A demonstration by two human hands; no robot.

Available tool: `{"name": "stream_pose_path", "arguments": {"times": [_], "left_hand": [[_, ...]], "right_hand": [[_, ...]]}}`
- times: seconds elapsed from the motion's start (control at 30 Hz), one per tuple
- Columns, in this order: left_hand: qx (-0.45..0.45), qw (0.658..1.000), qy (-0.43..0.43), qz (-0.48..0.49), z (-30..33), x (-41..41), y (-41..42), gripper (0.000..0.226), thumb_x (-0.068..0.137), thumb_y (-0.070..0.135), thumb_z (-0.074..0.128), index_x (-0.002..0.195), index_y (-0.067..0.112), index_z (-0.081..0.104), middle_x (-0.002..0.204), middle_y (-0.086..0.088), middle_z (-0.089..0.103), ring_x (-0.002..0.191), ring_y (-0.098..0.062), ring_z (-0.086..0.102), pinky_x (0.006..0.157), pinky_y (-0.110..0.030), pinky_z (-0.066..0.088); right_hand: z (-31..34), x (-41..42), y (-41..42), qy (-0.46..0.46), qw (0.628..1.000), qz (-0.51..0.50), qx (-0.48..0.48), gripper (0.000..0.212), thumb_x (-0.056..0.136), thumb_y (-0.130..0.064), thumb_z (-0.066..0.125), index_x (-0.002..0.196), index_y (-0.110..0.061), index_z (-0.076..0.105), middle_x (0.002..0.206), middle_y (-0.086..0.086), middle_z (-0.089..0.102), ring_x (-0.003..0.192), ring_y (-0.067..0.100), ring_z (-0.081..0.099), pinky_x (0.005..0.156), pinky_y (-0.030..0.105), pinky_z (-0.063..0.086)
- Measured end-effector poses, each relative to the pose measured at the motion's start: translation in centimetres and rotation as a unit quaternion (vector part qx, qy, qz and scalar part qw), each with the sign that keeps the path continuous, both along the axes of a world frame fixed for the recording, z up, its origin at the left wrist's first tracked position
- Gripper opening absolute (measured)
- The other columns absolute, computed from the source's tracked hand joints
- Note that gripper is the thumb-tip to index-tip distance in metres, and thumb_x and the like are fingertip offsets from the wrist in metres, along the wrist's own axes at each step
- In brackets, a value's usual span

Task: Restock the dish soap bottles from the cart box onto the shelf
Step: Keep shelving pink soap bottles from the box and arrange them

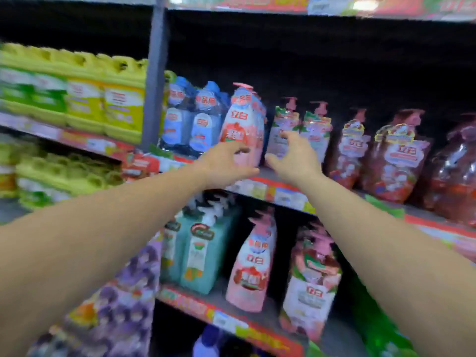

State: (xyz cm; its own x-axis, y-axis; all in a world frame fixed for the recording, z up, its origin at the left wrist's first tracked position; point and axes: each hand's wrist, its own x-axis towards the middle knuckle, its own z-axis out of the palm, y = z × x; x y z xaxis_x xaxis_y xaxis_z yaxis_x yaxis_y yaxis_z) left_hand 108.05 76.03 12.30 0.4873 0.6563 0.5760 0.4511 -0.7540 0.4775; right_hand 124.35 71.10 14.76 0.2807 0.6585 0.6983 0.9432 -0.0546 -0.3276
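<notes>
A pink dish soap bottle with a pump top stands upright at the front edge of the middle shelf. My left hand is just in front of its lower part, fingers loosely spread, thumb below; contact is unclear in the blur. My right hand hovers to the bottle's right with fingers spread, in front of two clear pump bottles. Neither hand holds anything. The cart box is out of view.
Blue bottles stand left of the pink one, red-labelled packs to the right. Yellow jugs fill the left bay behind a grey upright post. The lower shelf holds teal, pink and clear bottles.
</notes>
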Motion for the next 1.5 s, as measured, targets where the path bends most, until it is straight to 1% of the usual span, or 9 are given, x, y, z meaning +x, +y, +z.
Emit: {"name": "stream_pose_path", "arguments": {"times": [0.13,0.33,0.47,0.6,1.03,1.2,1.27,1.33,1.5], "left_hand": [[-0.026,0.977,0.091,0.191,-6.0,-19.6,1.2,0.070,0.081,0.050,0.071,0.139,0.016,0.051,0.140,-0.008,0.056,0.129,-0.024,0.051,0.105,-0.029,0.037],[-0.172,0.854,0.225,0.435,-13.8,-46.2,-0.9,0.072,0.072,0.073,0.059,0.124,0.023,0.059,0.125,-0.014,0.061,0.115,-0.036,0.058,0.094,-0.042,0.051],[-0.248,0.800,0.225,0.497,-18.6,-58.1,-2.5,0.098,0.049,0.083,0.047,0.132,0.032,0.054,0.133,-0.008,0.058,0.117,-0.032,0.057,0.097,-0.040,0.050],[-0.317,0.764,0.167,0.537,-21.3,-66.2,-2.7,0.073,0.076,0.064,0.068,0.133,0.020,0.052,0.130,-0.009,0.059,0.116,-0.028,0.056,0.095,-0.034,0.047],[-0.419,0.742,0.022,0.522,-26.0,-83.1,18.7,0.071,0.083,0.030,0.075,0.143,0.015,0.040,0.142,-0.004,0.050,0.129,-0.022,0.048,0.104,-0.031,0.039],[-0.452,0.736,0.003,0.504,-29.5,-89.3,26.5,0.076,0.075,0.038,0.081,0.139,0.022,0.045,0.135,-0.003,0.055,0.123,-0.022,0.054,0.105,-0.036,0.045],[-0.469,0.735,-0.014,0.489,-31.3,-92.4,30.0,0.074,0.072,0.035,0.083,0.135,0.024,0.047,0.129,-0.001,0.059,0.117,-0.021,0.057,0.102,-0.038,0.049],[-0.483,0.741,0.004,0.467,-33.5,-95.7,34.2,0.072,0.071,0.037,0.083,0.133,0.024,0.050,0.124,0.001,0.061,0.112,-0.018,0.059,0.100,-0.037,0.050],[-0.453,0.765,0.119,0.442,-38.4,-102.9,43.3,0.079,0.071,0.047,0.080,0.139,0.024,0.048,0.131,-0.004,0.060,0.117,-0.023,0.058,0.099,-0.031,0.047]], "right_hand": [[-5.3,-18.8,5.2,-0.037,0.988,0.142,-0.055,0.056,0.084,-0.030,0.067,0.135,-0.014,0.048,0.131,0.015,0.055,0.123,0.032,0.050,0.100,0.038,0.041],[-13.9,-45.1,9.5,-0.068,0.924,0.324,-0.189,0.061,0.085,-0.040,0.065,0.135,-0.011,0.046,0.133,0.017,0.053,0.123,0.035,0.049,0.099,0.040,0.044],[-18.3,-57.5,11.2,-0.078,0.874,0.399,-0.265,0.057,0.082,-0.042,0.067,0.128,-0.012,0.051,0.129,0.016,0.055,0.119,0.034,0.053,0.094,0.040,0.047],[-22.3,-66.2,15.0,-0.097,0.832,0.443,-0.319,0.065,0.080,-0.048,0.066,0.133,-0.015,0.048,0.132,0.015,0.054,0.119,0.033,0.053,0.094,0.038,0.046],[-30.0,-82.7,38.5,-0.029,0.780,0.426,-0.457,0.077,0.080,-0.049,0.069,0.143,-0.020,0.036,0.144,0.008,0.045,0.131,0.027,0.044,0.104,0.035,0.042],[-32.4,-88.0,45.1,-0.013,0.760,0.410,-0.504,0.077,0.081,-0.046,0.071,0.143,-0.018,0.036,0.135,0.007,0.054,0.114,0.025,0.059,0.080,0.026,0.047],[-33.8,-90.2,47.3,-0.009,0.761,0.402,-0.510,0.077,0.083,-0.044,0.069,0.146,-0.018,0.034,0.139,0.006,0.053,0.120,0.024,0.056,0.084,0.025,0.043],[-35.9,-92.9,50.0,0.011,0.760,0.388,-0.521,0.078,0.084,-0.042,0.069,0.148,-0.017,0.032,0.144,0.006,0.048,0.127,0.024,0.051,0.092,0.027,0.042],[-40.7,-98.0,54.7,0.085,0.765,0.318,-0.554,0.073,0.084,-0.041,0.070,0.145,-0.016,0.038,0.137,0.006,0.054,0.117,0.024,0.057,0.087,0.026,0.044]]}}
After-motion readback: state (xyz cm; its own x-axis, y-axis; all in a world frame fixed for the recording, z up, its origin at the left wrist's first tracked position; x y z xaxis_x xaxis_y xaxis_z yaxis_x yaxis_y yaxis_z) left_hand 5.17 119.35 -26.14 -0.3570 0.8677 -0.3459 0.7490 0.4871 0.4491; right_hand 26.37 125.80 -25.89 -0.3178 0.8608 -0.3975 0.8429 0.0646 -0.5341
